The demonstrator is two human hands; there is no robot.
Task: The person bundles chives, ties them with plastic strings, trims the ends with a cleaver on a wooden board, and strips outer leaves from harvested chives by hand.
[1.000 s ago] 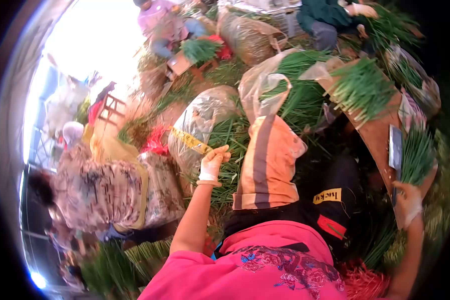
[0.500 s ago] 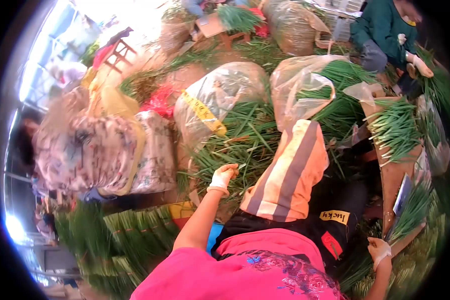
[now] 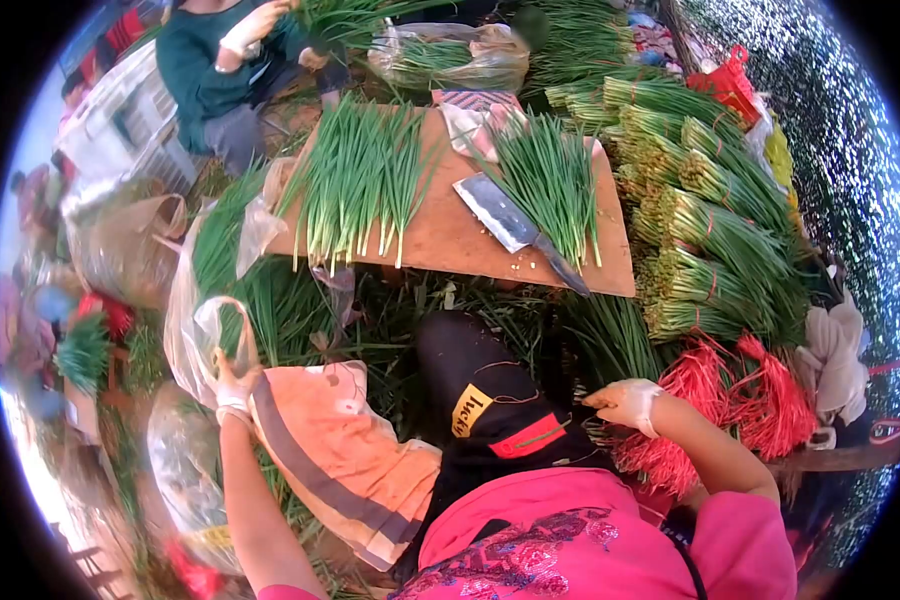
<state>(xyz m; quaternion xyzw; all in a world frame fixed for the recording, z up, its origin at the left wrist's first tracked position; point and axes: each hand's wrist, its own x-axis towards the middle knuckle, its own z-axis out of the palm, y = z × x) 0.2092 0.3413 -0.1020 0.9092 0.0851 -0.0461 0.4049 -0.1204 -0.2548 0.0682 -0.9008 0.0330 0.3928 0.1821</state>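
My left hand (image 3: pixel 235 388), in a pale glove with bare fingertips, is at the loop handle of a clear plastic bag (image 3: pixel 180 335) of long green stalks, thumb and fingers apart; whether it touches the handle I cannot tell. My right hand (image 3: pixel 625 402) reaches past my knee beside red ties (image 3: pixel 695 395), fingers stretched out with nothing visible in them. In front, a wooden board (image 3: pixel 450 240) carries a spread row of green stalks (image 3: pixel 360 190), a second pile (image 3: pixel 550 185) and a cleaver (image 3: pixel 510 225). An orange striped cloth (image 3: pixel 340 440) covers my left leg.
Tied bundles of stalks (image 3: pixel 710 230) are stacked right of the board. Another person in a green sleeve (image 3: pixel 205 90) handles stalks at the upper left, near a white crate (image 3: pixel 135 120). Another plastic bag of stalks (image 3: pixel 450 60) stands behind the board.
My view has swung right, bringing the board to the centre. My left hand has moved from the loose stalks to the bag handle; my right hand is now by the red ties.
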